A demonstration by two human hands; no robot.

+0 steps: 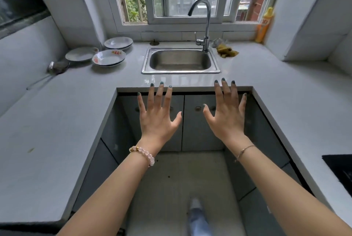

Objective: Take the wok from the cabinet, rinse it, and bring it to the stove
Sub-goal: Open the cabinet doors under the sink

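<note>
My left hand (158,115) and my right hand (226,115) are both held out in front of me with fingers spread, holding nothing. They hover over the grey cabinet doors (200,131) below the steel sink (214,64); both doors are closed. A curved chrome tap (206,31) stands at the sink's back right, with no water running. The black stove top (341,169) shows at the right edge of the counter. No wok is in view.
Several white plates (108,57) sit on the grey counter (57,121) left of the sink, with a metal strainer (57,67) beside them. A yellow rag (226,51) and an orange bottle (263,26) are right of the tap. The counter wraps around me in a U.
</note>
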